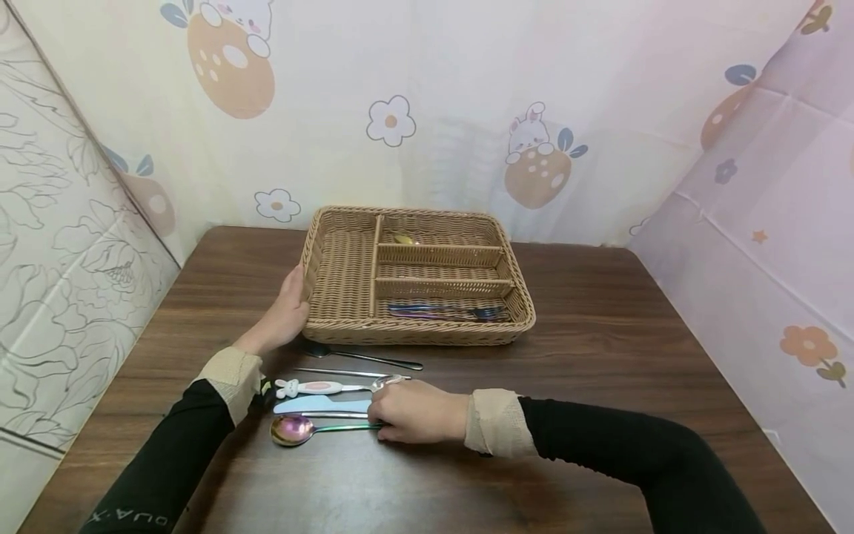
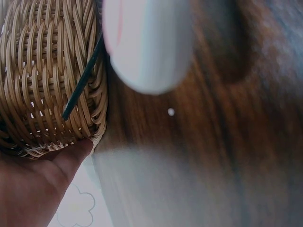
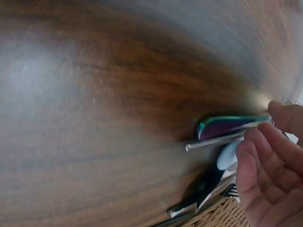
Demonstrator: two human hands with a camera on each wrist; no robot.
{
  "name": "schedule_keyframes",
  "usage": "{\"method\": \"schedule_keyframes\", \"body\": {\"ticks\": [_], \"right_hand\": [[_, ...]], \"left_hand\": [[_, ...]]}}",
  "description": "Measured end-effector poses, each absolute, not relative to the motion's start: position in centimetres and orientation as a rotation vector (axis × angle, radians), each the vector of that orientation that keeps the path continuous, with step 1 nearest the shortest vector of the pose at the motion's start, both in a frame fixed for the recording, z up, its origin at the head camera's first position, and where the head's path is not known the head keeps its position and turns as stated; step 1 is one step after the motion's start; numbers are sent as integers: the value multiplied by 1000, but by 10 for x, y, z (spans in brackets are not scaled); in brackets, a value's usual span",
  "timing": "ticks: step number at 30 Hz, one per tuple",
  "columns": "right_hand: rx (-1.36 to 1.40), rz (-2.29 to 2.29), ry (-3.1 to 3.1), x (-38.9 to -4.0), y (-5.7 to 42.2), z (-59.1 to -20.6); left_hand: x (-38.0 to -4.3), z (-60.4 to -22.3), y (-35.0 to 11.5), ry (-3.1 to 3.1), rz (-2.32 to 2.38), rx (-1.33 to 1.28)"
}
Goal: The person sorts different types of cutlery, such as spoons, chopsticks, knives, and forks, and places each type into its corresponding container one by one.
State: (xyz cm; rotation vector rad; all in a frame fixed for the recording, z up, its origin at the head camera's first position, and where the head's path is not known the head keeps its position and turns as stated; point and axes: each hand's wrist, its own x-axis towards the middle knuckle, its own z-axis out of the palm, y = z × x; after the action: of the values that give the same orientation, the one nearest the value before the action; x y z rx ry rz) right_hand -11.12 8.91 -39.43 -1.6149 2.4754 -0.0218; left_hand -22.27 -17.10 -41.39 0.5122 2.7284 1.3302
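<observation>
My right hand (image 1: 420, 411) pinches the handle of a rainbow-coloured spoon (image 1: 291, 430) lying on the table; in the right wrist view, thumb and index finger (image 3: 279, 139) come from both sides of its green-edged handle. Beside it lie a thin silver handle (image 1: 340, 415), a light blue knife (image 1: 316, 403) and a spoon with a white bunny handle (image 1: 320, 387), partly under the same hand. My left hand (image 1: 283, 311) rests against the left wall of a wicker basket (image 1: 414, 335), its thumb along the lower corner in the left wrist view, with its other fingers mostly hidden.
A dark spoon (image 1: 373, 360) and a thin silver rod (image 1: 353, 372) lie just in front of the basket. Inside its compartments are a gold spoon (image 1: 404, 239) at the back and dark blue and purple cutlery (image 1: 440, 308) at the front. A patterned curtain (image 1: 454, 111) hangs behind the table.
</observation>
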Motion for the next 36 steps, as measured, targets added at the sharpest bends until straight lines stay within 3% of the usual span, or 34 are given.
{"method": "schedule_keyframes", "body": {"ticks": [16, 36], "right_hand": [[-1619, 92, 2626, -101, 74, -410], [-1589, 84, 2556, -103, 72, -404]], "left_hand": [[-221, -412, -170, 2719, 1338, 499], [-221, -411, -171, 2704, 1347, 493]]}}
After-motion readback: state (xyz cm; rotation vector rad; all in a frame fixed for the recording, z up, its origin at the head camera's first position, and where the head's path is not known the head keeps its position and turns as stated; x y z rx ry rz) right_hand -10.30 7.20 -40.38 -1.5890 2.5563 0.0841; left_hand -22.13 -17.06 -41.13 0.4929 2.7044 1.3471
